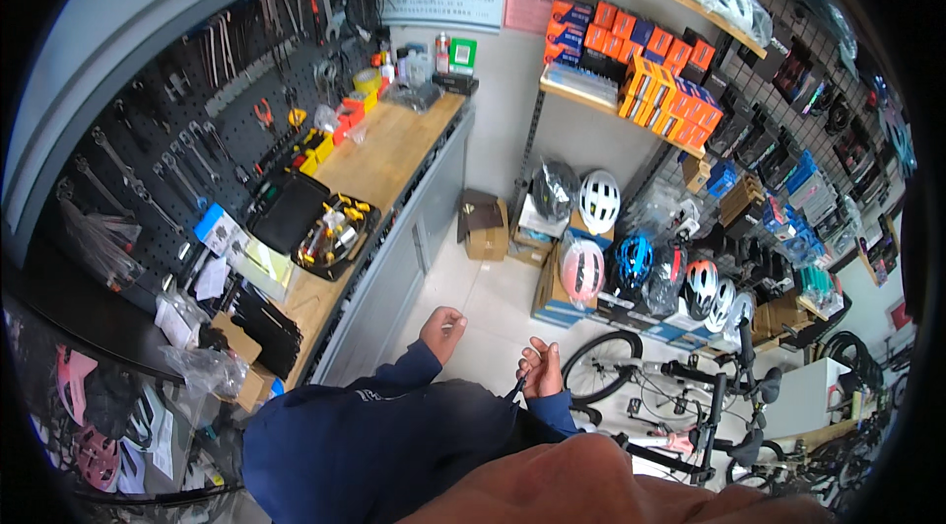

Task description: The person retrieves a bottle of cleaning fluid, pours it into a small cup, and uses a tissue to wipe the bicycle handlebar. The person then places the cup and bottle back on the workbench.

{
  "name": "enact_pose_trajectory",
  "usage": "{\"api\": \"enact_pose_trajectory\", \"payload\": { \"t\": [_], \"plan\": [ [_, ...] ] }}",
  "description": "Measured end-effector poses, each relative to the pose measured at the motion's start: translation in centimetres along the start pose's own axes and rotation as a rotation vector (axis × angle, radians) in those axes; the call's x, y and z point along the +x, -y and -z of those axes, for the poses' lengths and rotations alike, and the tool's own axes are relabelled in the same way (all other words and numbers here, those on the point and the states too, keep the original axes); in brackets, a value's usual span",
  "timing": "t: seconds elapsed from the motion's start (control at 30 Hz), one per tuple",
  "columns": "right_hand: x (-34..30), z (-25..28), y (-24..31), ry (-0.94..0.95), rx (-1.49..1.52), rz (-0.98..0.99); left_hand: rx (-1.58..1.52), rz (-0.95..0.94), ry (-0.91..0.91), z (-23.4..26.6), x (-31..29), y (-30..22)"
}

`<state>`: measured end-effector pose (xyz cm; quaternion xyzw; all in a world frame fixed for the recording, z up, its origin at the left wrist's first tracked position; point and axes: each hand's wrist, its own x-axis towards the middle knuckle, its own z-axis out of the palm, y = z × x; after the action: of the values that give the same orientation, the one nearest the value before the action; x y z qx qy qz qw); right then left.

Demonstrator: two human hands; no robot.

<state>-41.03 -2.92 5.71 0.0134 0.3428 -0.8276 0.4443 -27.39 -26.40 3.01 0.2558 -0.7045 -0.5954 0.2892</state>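
Bicycle workshop, seen from the head: pale tiled floor (473, 302) fills the centre of the frame, between a wooden-topped workbench (399, 135) at left of centre and stocked shelving at right. Just below the centre, the left hand (442, 335) emerges from a navy sleeve (412, 367), its fingers curled and the thumb near the index finger; whether anything is pinched there cannot be told. Slightly lower and to the right is the right hand (540, 370), thumb raised apart from the bent fingers. Beside these fingers lies a thin dark strip (517, 389), at the lower centre of the frame; whether it is gripped or part of the clothing cannot be told. The hands are apart from each other.

Left of centre, an open black tool case (287, 212) rests on the workbench, its right half packed with yellow-handled tools. Combination wrenches (120, 159) hang on the dark pegboard at upper left. Right of centre stand a white helmet (598, 199), a pink helmet (581, 270) and a blue helmet (634, 260); orange-and-blue boxes (672, 100) are stacked on a shelf above. A bicycle (682, 369) occupies the lower right, near the right hand.
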Motion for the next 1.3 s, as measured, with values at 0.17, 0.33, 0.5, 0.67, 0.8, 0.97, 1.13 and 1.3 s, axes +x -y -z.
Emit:
{"api": "enact_pose_trajectory", "payload": {
  "t": [0.17,0.33,0.5,0.67,0.8,0.97,1.13,1.3],
  "plan": [
    [-4.7,2.5,0.4,-0.095,-0.045,0.034,-0.079,0.072,0.075,-3.1,-2.8,-0.7],
    [-9.2,6.0,1.7,-0.202,-0.094,0.040,-0.105,0.091,0.090,-6.7,-6.7,-1.8],
    [-13.7,10.5,3.9,-0.195,-0.124,-0.011,-0.088,0.064,-0.017,-11.5,-12.4,-1.5],
    [-15.8,13.6,5.1,-0.200,-0.098,-0.070,-0.113,0.117,-0.022,-12.4,-17.6,-1.2],
    [-12.9,14.0,5.1,-0.203,-0.135,-0.117,-0.059,0.119,-0.099,-11.0,-16.2,-0.1],
    [-3.9,11.6,4.3,-0.194,-0.136,-0.152,-0.067,0.094,-0.183,-7.3,-11.4,2.7],
    [10.2,4.8,3.2,-0.108,-0.162,-0.151,0.011,0.101,-0.316,0.3,-0.8,4.0],
    [24.9,-6.6,2.6,0.103,-0.208,-0.183,0.058,0.086,-0.472,10.3,8.4,1.9]
  ]
}}
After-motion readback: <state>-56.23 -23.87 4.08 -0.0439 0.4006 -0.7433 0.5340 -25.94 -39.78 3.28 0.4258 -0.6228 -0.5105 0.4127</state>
